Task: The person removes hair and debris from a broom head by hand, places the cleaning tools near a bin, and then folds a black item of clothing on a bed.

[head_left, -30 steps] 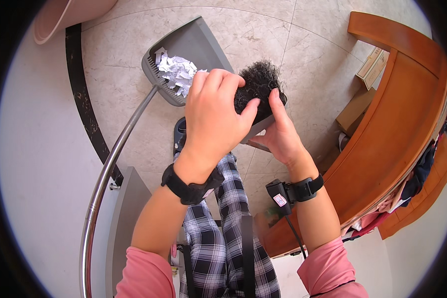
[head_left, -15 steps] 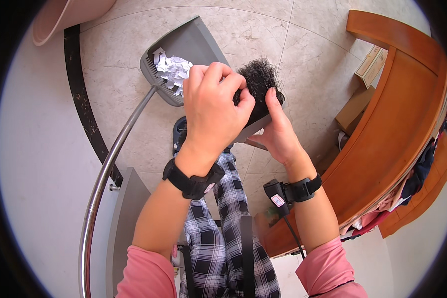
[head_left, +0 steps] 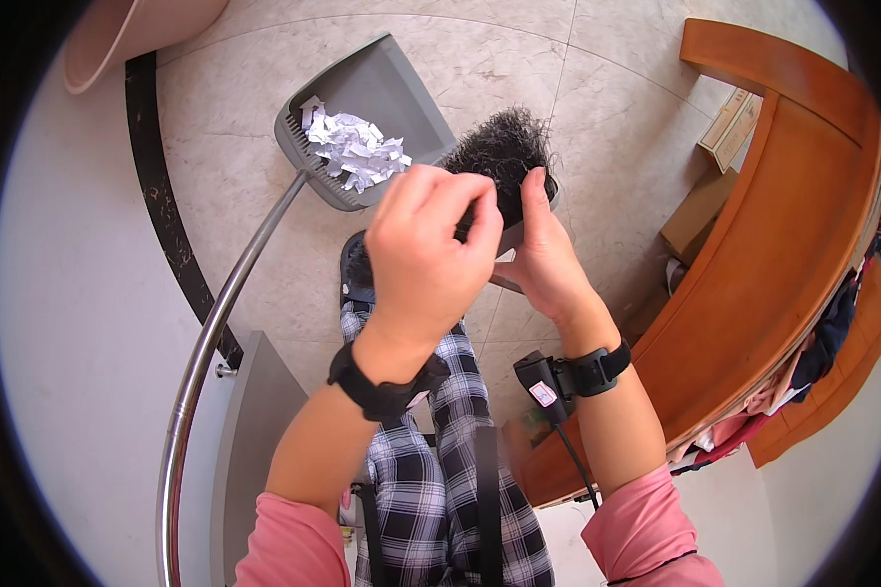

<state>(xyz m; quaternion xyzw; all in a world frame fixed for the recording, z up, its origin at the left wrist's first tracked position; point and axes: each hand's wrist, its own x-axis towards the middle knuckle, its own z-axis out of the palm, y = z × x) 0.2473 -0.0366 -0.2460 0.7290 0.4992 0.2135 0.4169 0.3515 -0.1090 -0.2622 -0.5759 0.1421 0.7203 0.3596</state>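
The right hand (head_left: pixel 548 259) grasps a black-bristled brush head (head_left: pixel 504 147); the left hand (head_left: pixel 426 235) curls against it, whatever it pinches hidden from me. I'd steady the head, pluck gently, nearer the dustpan (head_left: pixel 392 83) of paper scraps (head_left: pixel 352 149) on the floor (head_left: pixel 499 59).

Pale stone-look floor tiles (head_left: pixel 480 59); left, white wall (head_left: pixel 59 293) with black skirting (head_left: pixel 157 176); right, curved orange-brown wooden furniture (head_left: pixel 744 274).

Glossy metal handle (head_left: pixel 179 421), matt plastic dustpan (head_left: pixel 394 98); rough bristles (head_left: pixel 507 147)
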